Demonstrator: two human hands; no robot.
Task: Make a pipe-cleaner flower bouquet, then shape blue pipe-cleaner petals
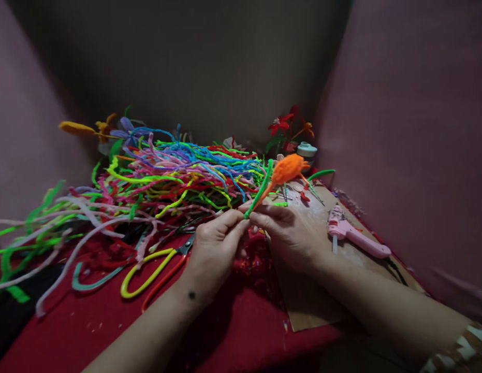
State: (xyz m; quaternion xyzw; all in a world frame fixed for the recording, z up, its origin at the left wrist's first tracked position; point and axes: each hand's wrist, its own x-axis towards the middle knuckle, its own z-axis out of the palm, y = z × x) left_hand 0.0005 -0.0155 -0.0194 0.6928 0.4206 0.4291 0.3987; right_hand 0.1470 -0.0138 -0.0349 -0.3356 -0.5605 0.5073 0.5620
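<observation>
Above the red cloth (241,331), the left hand (215,246) and right hand (291,235) are pinching, fingertips nearly together, the lower ends of a plump, fuzzy orange bud (288,169), leaning rightward on its thin stalk, and a slimmer green pipe cleaner (261,191) running beside it.

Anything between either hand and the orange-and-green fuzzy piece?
Nothing visible. The left hand and right hand both pinch the fuzzy piece at its lower end. Scissors lie partly behind the left hand, the pink glue gun off to the right; neither intervenes.
</observation>
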